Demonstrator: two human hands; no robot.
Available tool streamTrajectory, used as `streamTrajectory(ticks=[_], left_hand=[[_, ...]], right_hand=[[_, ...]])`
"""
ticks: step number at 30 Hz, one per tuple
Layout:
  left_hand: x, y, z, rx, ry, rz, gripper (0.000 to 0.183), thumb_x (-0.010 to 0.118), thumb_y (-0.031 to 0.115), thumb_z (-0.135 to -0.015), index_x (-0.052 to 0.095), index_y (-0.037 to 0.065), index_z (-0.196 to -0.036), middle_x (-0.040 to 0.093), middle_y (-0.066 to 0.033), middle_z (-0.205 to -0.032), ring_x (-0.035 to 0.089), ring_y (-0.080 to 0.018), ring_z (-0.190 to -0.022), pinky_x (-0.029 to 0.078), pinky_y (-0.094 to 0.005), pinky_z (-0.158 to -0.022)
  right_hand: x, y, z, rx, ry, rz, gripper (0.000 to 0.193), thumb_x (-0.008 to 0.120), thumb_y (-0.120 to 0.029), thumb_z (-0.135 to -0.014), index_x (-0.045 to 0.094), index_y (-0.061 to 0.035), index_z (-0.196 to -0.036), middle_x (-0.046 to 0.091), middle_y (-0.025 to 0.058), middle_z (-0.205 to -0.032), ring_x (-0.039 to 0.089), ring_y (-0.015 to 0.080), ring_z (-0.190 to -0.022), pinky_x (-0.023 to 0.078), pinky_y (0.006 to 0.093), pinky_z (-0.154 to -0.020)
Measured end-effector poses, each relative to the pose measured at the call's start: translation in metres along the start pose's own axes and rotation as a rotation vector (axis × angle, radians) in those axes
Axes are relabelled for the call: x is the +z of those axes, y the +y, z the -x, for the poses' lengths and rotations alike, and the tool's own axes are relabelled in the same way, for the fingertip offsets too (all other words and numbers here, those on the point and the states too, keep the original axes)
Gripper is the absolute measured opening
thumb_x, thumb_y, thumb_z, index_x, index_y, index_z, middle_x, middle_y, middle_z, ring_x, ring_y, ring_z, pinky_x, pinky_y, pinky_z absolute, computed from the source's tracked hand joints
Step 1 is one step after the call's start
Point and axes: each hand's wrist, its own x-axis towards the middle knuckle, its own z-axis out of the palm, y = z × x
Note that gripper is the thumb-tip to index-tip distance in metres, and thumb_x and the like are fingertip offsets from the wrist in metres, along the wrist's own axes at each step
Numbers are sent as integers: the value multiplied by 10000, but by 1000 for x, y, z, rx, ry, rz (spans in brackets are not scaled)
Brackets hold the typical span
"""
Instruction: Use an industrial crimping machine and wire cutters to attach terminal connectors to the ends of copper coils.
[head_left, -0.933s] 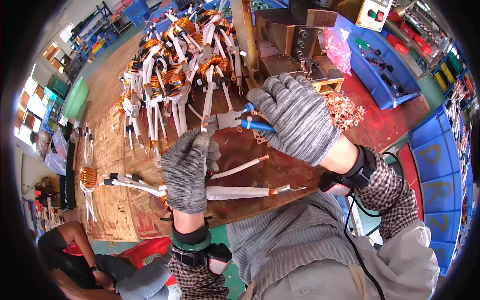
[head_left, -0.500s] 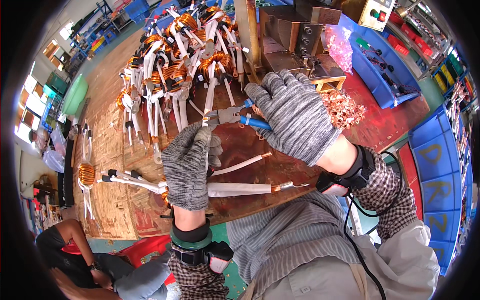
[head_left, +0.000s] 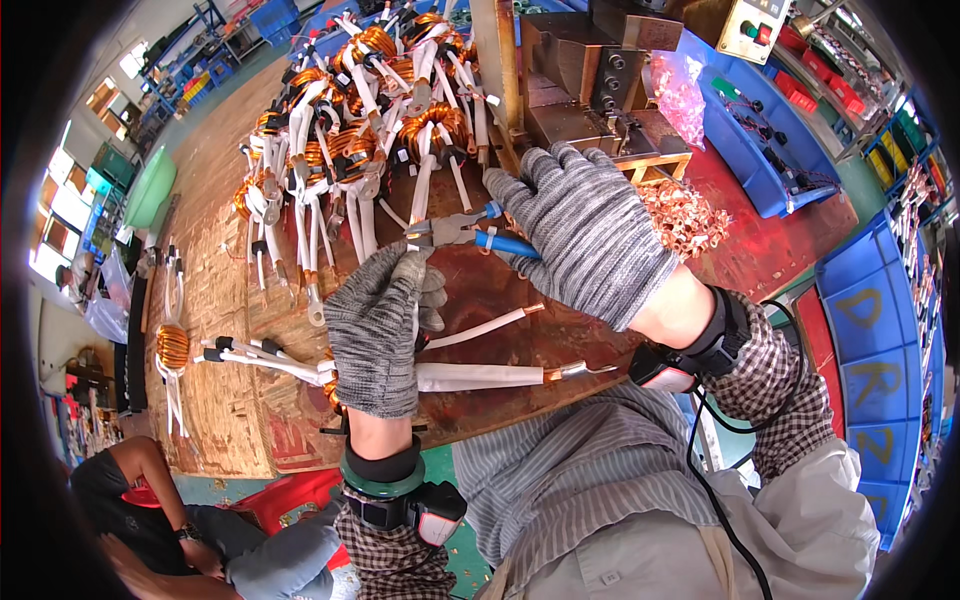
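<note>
While curled hands (head_left: 375, 330) (head_left: 595, 235) hold lead (head_left: 415, 318) (left) and pliers (head_left: 457, 229) (right), the jaws lie between.

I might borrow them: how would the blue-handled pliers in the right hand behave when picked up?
The pliers are probably stiff and fairly heavy for their size, given the metal head. Their blue handles stand apart, so they may swing at the joint.

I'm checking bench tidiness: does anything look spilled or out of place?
The copper pieces lie loose in a heap beside the metal machine, outside any visible container, so they look spilled, though that may be deliberate. One wound coil lies apart from the big coil pile. The pliers in the right hand look normal.
</note>
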Motion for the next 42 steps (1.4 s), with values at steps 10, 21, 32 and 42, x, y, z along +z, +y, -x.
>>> streamTrajectory(ticks=[10,21,32,42], left_hand=[[0,0,1,-6,17,-33,231,523,119,-837,565,-16,-1019,597,-79,-716,536,-96,-560,446,-205,-469],[2,2,1,-2,21,36,226,535,164,-835,575,-5,-980,551,-22,-656,495,-71,-526,401,-179,-431],[1,-2,0,36,20,40,222,535,169,-835,568,-4,-971,555,-20,-643,489,-66,-500,384,-173,-409],[0,-2,-2,4,-11,29,207,521,168,-838,571,6,-957,555,-35,-642,501,-80,-522,412,-194,-438]], right_hand=[[-1,1,2,12,-23,-160,343,567,-297,-766,566,-26,-977,546,124,-740,531,259,-674,427,360,-610],[-9,11,-1,25,272,-325,299,610,-260,-709,577,-58,-927,563,95,-762,556,248,-708,445,349,-628],[6,6,-1,-23,80,-35,486,608,-284,-670,512,-42,-1080,497,142,-869,481,287,-831,389,401,-758],[8,6,-2,-38,6,-21,516,605,-269,-662,499,-59,-1121,492,114,-836,479,266,-803,402,383,-723]])
